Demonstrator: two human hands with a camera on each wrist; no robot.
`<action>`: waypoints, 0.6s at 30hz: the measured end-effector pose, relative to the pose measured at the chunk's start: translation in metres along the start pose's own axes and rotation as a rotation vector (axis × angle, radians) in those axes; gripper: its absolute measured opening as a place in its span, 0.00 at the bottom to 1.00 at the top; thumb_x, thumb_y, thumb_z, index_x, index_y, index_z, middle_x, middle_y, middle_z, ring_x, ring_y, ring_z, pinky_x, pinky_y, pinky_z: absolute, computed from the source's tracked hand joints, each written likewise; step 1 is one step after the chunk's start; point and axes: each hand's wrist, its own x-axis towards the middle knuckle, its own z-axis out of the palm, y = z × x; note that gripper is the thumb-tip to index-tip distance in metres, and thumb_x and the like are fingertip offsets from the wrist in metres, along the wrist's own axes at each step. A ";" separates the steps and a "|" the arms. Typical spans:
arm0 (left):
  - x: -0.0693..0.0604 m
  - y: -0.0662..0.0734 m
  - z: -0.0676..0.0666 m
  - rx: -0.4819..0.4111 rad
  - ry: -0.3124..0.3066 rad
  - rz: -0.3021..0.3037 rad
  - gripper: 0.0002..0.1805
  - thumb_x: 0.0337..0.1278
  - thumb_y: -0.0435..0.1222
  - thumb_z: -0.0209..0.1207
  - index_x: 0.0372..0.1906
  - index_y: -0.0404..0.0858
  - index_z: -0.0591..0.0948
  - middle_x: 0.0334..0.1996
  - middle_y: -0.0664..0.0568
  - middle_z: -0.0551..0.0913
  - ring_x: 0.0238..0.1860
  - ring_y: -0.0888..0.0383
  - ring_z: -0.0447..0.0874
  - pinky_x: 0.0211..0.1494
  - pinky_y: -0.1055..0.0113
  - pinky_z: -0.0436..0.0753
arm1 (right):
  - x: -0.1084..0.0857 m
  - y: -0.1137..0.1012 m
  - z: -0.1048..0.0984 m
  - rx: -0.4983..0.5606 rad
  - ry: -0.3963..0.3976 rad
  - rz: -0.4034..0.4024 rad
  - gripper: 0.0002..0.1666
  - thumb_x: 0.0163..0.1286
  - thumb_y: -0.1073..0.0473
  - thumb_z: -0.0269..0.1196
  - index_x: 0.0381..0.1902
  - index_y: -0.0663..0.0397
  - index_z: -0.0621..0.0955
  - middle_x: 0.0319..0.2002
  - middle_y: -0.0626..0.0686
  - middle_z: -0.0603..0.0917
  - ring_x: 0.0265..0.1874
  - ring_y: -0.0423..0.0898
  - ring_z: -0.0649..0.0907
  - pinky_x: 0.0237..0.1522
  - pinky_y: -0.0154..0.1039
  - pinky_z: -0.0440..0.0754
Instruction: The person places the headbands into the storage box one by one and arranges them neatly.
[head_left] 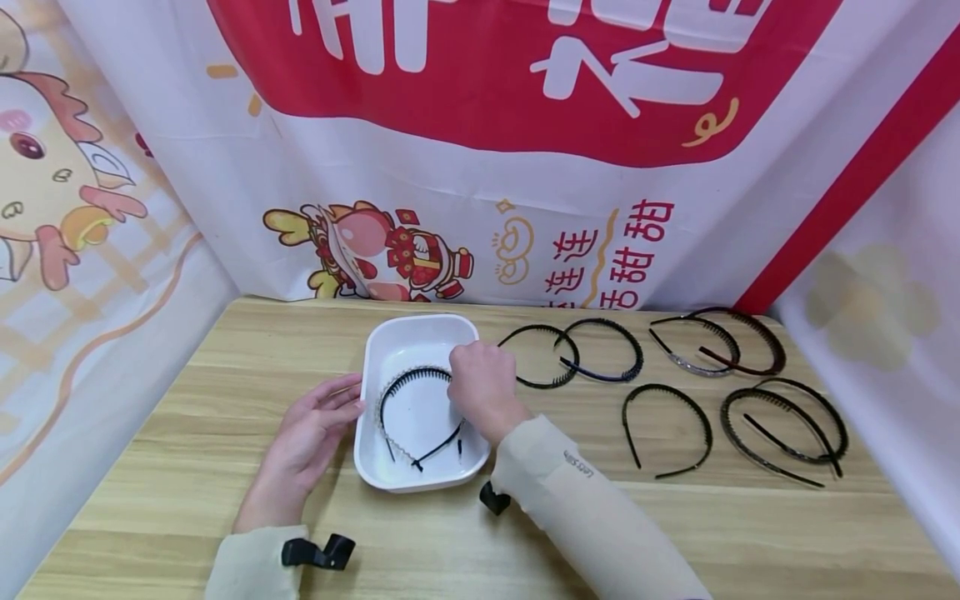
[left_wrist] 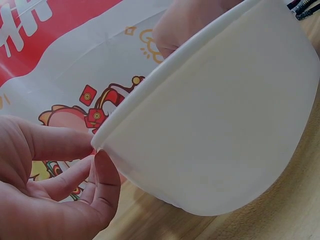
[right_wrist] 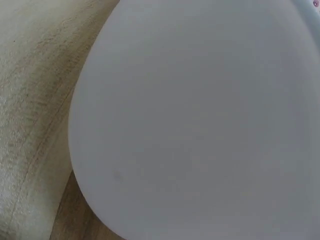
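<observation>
A white plastic basin [head_left: 382,479] stands on the table with black toothed headbands inside, one of them with a beaded edge [head_left: 381,410]. At its left side my left hand [head_left: 318,429] pinches the rim; in the left wrist view the thumb and fingertips of that hand [left_wrist: 55,175] meet at the rim's corner. My right hand [head_left: 486,387] reaches over the right rim with curled fingers and grips the right side of a black headband [head_left: 416,372]. Its fingertips are hidden. In the right wrist view the basin's outer wall [right_wrist: 195,125] fills most of the picture.
Right of the basin lie two overlapping headbands [head_left: 637,367], a pair at the back right [head_left: 776,354], a single black one [head_left: 708,433] and another overlapping group [head_left: 727,425]. A printed cloth [head_left: 450,179] hangs behind the wooden table [head_left: 187,400].
</observation>
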 end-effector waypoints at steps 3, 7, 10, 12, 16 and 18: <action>0.000 0.000 0.000 0.003 0.003 0.001 0.34 0.71 0.23 0.60 0.78 0.31 0.66 0.53 0.60 0.85 0.57 0.65 0.83 0.66 0.73 0.82 | 0.000 0.000 0.001 0.005 0.003 0.004 0.09 0.69 0.56 0.70 0.27 0.46 0.84 0.25 0.48 0.82 0.25 0.47 0.79 0.20 0.41 0.75; 0.000 0.000 -0.001 0.006 0.006 0.007 0.34 0.70 0.23 0.61 0.78 0.32 0.67 0.53 0.60 0.85 0.57 0.64 0.83 0.65 0.73 0.82 | 0.000 0.000 0.002 0.003 0.018 0.005 0.07 0.69 0.58 0.70 0.29 0.47 0.85 0.26 0.49 0.83 0.24 0.47 0.80 0.19 0.41 0.75; 0.000 0.000 -0.001 0.010 0.004 0.008 0.34 0.70 0.23 0.61 0.78 0.32 0.67 0.53 0.60 0.85 0.57 0.64 0.83 0.65 0.73 0.82 | 0.001 -0.001 0.002 -0.001 0.025 0.002 0.06 0.69 0.58 0.70 0.30 0.47 0.86 0.26 0.49 0.83 0.24 0.47 0.80 0.19 0.41 0.75; 0.000 0.000 -0.001 0.012 0.003 0.007 0.34 0.70 0.23 0.60 0.78 0.32 0.67 0.53 0.60 0.85 0.57 0.64 0.83 0.66 0.73 0.82 | 0.001 -0.001 0.003 -0.004 0.028 0.002 0.04 0.70 0.58 0.70 0.32 0.47 0.87 0.27 0.49 0.83 0.25 0.47 0.80 0.19 0.40 0.75; -0.001 0.001 0.000 0.014 0.004 -0.001 0.34 0.70 0.23 0.60 0.78 0.32 0.66 0.54 0.60 0.85 0.58 0.64 0.83 0.66 0.72 0.82 | 0.000 -0.002 0.004 -0.010 0.034 -0.004 0.03 0.71 0.58 0.69 0.35 0.47 0.89 0.28 0.49 0.84 0.25 0.47 0.80 0.20 0.40 0.75; -0.001 0.001 0.000 0.015 0.004 -0.001 0.33 0.71 0.23 0.60 0.78 0.32 0.66 0.54 0.60 0.85 0.58 0.63 0.83 0.66 0.72 0.82 | 0.000 -0.002 0.005 -0.017 0.046 -0.011 0.03 0.71 0.58 0.69 0.36 0.47 0.89 0.28 0.49 0.84 0.25 0.46 0.80 0.19 0.40 0.76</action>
